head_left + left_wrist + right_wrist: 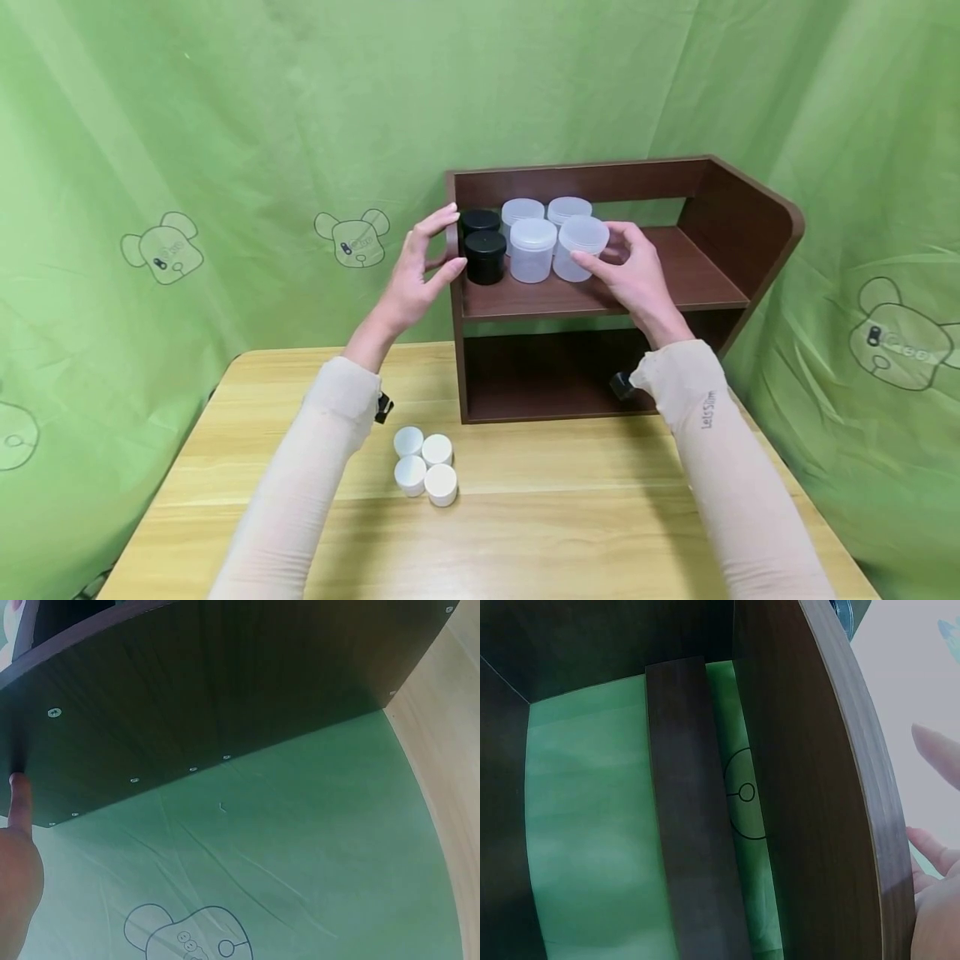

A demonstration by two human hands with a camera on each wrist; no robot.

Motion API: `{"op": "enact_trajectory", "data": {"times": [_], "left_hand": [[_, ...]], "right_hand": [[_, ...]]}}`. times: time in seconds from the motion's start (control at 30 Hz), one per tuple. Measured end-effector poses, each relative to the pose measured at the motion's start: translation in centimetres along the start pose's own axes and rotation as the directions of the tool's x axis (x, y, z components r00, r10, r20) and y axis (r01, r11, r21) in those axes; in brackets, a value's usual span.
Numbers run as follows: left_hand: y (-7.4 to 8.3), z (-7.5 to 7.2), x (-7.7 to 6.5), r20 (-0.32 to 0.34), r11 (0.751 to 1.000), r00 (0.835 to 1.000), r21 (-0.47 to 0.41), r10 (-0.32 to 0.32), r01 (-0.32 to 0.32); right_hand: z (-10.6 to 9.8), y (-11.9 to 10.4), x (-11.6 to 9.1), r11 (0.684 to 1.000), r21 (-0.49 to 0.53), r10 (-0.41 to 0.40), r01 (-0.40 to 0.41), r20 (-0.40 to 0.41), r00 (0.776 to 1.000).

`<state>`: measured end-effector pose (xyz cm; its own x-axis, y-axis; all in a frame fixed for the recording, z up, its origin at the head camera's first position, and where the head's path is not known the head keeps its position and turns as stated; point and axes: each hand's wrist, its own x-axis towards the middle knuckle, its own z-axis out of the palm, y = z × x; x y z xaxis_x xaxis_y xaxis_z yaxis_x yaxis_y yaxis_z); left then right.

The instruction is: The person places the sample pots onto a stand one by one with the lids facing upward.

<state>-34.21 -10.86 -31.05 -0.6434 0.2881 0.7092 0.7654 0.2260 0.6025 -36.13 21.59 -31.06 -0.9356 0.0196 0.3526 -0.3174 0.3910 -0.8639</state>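
Note:
Two black lidded jars stand one behind the other at the left end of the brown shelf's upper board. Beside them are frosted plastic jars in two rows. My right hand holds the front-right frosted jar, thumb on its near side and fingers around its right. Another frosted jar stands just left of it. My left hand is at the shelf's left side panel, fingers extended, thumb tip close to the front black jar. In the left wrist view, one finger points up against the panel's outer face.
The brown two-tier shelf stands at the back of the wooden table, its right side panel rising high. Several small white jars sit grouped on the table, left of centre. A green curtain hangs behind.

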Motion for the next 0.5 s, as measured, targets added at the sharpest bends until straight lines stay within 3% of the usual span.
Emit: {"op": "enact_trajectory", "data": {"times": [0.17,0.23,0.33,0.5], "left_hand": [[2.1,-0.1,-0.3,0.006,1.000,1.000,-0.016,0.000,0.000],[2.0,0.0,-0.3,0.003,1.000,1.000,-0.016,-0.001,0.001],[0.5,0.0,-0.1,-0.004,1.000,1.000,-0.008,0.007,-0.007],[0.9,-0.1,-0.1,-0.005,1.000,1.000,-0.010,0.007,-0.007]], "right_hand": [[-0.1,-0.1,-0.1,1.000,-0.012,0.021,-0.021,0.005,1.000],[-0.1,-0.1,-0.1,1.000,-0.012,0.024,-0.024,0.009,1.000],[0.0,-0.2,0.0,1.000,-0.012,0.022,-0.022,0.010,1.000],[0.1,-0.3,0.1,0.999,-0.018,0.028,-0.027,0.009,1.000]]}}
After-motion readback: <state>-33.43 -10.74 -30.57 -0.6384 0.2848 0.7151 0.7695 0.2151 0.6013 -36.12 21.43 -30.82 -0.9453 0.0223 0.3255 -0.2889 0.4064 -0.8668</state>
